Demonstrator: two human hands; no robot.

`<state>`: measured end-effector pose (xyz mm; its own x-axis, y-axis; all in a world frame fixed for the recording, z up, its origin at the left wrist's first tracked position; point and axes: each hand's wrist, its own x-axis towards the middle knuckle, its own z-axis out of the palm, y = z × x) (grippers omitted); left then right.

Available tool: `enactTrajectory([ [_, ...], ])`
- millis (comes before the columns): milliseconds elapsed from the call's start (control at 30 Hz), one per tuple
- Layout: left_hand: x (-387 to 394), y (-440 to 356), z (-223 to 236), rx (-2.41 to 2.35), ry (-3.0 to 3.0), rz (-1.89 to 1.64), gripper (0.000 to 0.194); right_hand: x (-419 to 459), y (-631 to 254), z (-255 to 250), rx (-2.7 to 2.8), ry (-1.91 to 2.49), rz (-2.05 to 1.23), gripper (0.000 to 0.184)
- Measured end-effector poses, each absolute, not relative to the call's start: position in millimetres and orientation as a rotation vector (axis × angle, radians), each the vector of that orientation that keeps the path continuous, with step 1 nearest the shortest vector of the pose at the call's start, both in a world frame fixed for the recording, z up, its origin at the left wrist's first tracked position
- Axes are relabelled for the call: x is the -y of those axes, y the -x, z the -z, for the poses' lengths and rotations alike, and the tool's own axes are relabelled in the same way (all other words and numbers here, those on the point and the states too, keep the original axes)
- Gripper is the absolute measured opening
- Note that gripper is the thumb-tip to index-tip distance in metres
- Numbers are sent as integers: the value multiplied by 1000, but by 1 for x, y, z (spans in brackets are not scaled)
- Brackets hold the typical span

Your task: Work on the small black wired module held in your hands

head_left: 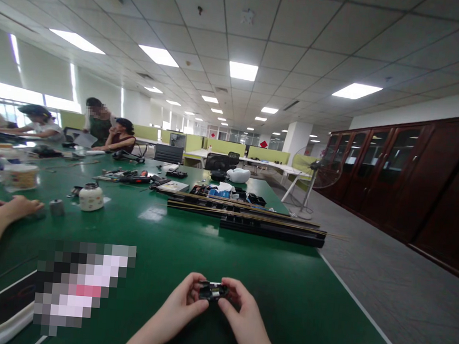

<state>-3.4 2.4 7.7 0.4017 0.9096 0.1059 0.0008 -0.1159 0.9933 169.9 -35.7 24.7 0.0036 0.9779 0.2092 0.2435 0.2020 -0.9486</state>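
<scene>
Clock directions are read from the small black device as centre, with twelve pointing away from the wearer across the green worktop [160, 246]. At nine o'clock, a phone [2, 300] with a pale frame lies at the near left; a pixelated patch covers its right part. Between nine and ten, a co-worker's hand [24, 206] reaches in from the left edge, near a grey metal cylinder [56, 207]; the state of its fingers cannot be told. At ten, a tub [21, 177] stands beyond that hand, and a white jar [91, 197] with a dark neck stands upright to the right of the cylinder. Between ten and eleven, assorted tools [128, 175] lie farther back.

The left hand [183, 300] grips the device at its nine o'clock end, fingers and thumb clamped on the casing. The small black device [215, 292] is held between both hands at the near centre of the view; light-coloured parts show inside it. The right hand [242, 304] grips the three o'clock end, fingers and thumb likewise clamped.

At twelve, blue and white items [224, 190] lie in a cluster. At one o'clock, long black rails [272, 232] lie across the worktop, with thin brass-coloured rods [250, 216] along them. Between one and two, a standing fan [312, 173] occupies the floor.
</scene>
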Motion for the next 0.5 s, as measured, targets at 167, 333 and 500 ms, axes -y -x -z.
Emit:
enactTrajectory([
  [167,-2,5,-7,-969,-1516,-990,39,36,-170,-24,1470,1247,-917,33],
  [333,0,5,-8,-998,-1530,-941,52,36,-169,-24,1472,1250,-875,30],
  [500,2,8,-10,-1084,-1753,-973,36,36,-169,-22,1502,1274,-849,29],
])
